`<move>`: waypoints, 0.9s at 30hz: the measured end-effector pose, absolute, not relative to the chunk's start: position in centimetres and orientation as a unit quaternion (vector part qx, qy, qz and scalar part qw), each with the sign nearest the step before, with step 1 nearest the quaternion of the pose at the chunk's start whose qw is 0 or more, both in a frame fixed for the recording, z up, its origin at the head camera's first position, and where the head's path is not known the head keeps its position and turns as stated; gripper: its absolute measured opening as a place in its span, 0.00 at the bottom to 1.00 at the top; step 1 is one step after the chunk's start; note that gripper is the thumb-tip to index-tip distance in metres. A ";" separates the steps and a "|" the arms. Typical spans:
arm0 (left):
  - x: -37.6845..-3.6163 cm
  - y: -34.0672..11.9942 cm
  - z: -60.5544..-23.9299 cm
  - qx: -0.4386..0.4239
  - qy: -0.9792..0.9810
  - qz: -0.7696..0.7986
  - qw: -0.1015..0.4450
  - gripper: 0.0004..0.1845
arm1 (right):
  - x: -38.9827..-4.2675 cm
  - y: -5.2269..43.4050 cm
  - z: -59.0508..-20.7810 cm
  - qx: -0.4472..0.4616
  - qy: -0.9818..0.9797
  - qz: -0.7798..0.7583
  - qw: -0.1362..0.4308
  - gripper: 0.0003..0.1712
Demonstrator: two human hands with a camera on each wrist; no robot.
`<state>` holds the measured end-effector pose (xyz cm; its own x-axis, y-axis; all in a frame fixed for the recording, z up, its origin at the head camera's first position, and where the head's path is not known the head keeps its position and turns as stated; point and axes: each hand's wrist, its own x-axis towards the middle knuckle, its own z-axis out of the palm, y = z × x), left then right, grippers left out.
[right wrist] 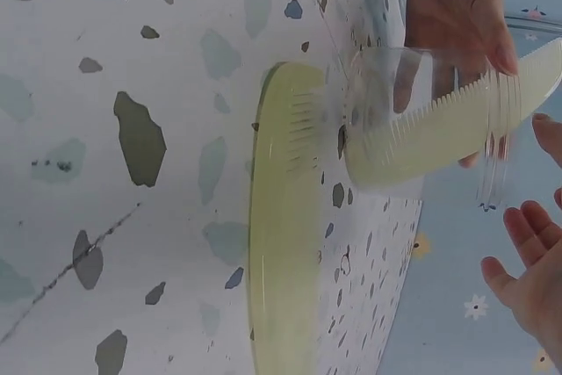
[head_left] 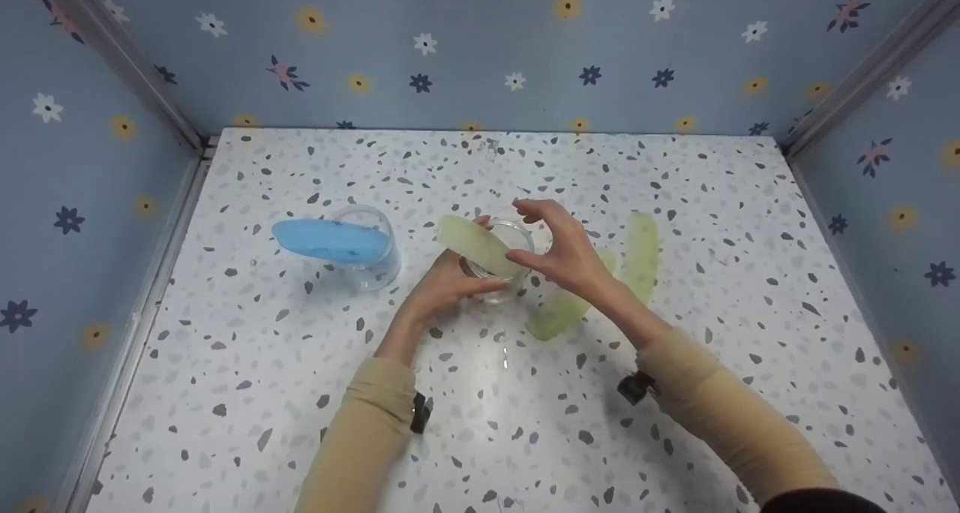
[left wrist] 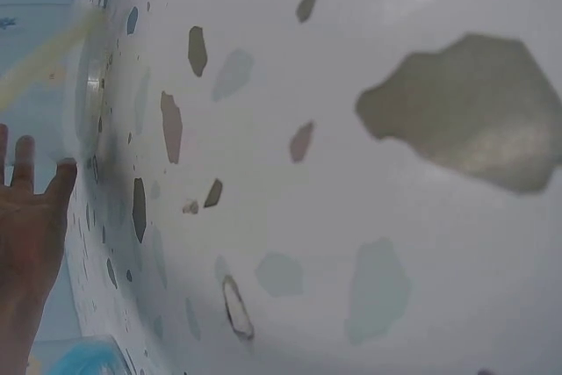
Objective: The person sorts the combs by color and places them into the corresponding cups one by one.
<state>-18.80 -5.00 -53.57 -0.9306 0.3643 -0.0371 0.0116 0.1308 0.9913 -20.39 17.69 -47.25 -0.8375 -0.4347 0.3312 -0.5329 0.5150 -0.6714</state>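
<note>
A clear jar [right wrist: 386,76] stands on the table with a pale green comb [right wrist: 430,140] leaning inside, its upper end sticking out past the rim. My left hand [head_left: 444,282] grips the jar near its rim, thumb on the near side and fingers on the far side. Just right of the jar mouth, my right hand [head_left: 568,256] has its thumb and fingers spread apart, with the thumb close to the comb. Whether that thumb touches the comb, I cannot tell. In the left wrist view, the left hand [left wrist: 31,234] shows only at the left edge.
To the left, a clear cup [head_left: 379,273] holds a blue comb [head_left: 330,241] slanting out leftward. Two more pale green combs lie on the speckled table, one [head_left: 556,314] partly under the right forearm, another [head_left: 642,252] farther right. Flowered blue panels [head_left: 480,48] enclose the table.
</note>
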 end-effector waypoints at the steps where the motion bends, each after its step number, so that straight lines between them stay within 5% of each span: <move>1: -18.8 -5.0 -53.6 0.127 0.738 0.649 0.136 0.57 | -20.4 17.9 -47.2 0.275 -0.870 0.405 0.058 0.39; 27: -18.7 -5.0 -53.8 0.120 0.739 0.650 0.135 0.56 | -19.9 22.4 -47.5 0.221 -0.903 0.368 0.004 0.45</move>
<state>-18.70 -4.99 -53.78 -0.9348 0.3525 -0.0431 0.0023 0.1274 0.9919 -19.95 22.38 -47.53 -0.9020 -0.3966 0.1705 -0.4028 0.6308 -0.6632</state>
